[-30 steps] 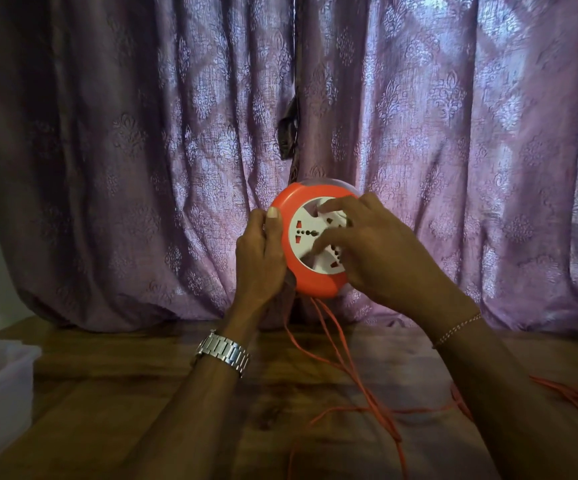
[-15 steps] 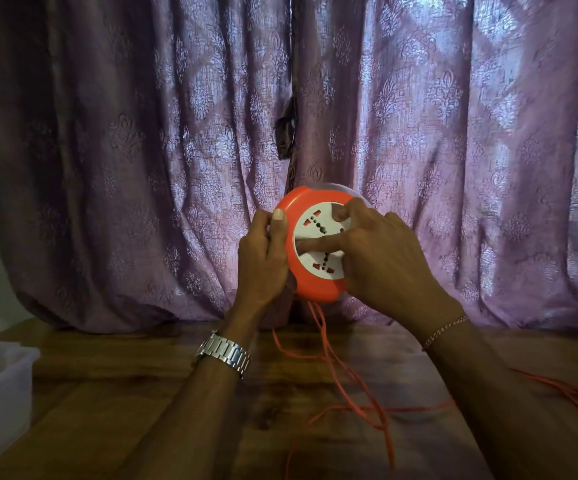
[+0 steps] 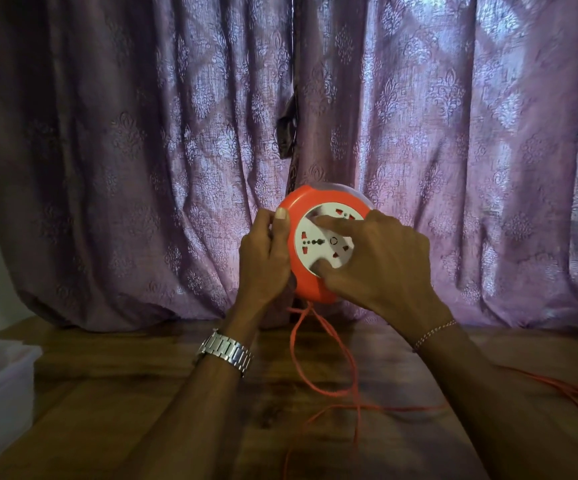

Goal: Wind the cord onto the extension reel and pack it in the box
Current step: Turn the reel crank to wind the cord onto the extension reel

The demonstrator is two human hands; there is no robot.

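Observation:
An orange round extension reel [image 3: 303, 284] with a white socket face is held upright above the wooden table [image 3: 124, 393]. My left hand [image 3: 263, 258] grips its left rim, thumb on the orange edge. On the white face, my right hand [image 3: 381, 261] has its index finger and thumb pressed into the recesses. An orange cord [image 3: 318, 386] hangs from the reel's underside, loops on the table and trails off to the right edge. The translucent plastic box [image 3: 0, 386] sits at the left edge, only partly in view.
A purple patterned curtain [image 3: 142, 168] hangs right behind the reel and reaches the table's far edge. More loose cord [image 3: 564, 389] lies at the right. A metal watch [image 3: 226, 349] is on my left wrist.
My right hand has turned the white face round, its fingers shifting from the upper part to span top and bottom. The hanging cord has swung and its loop on the table has shortened.

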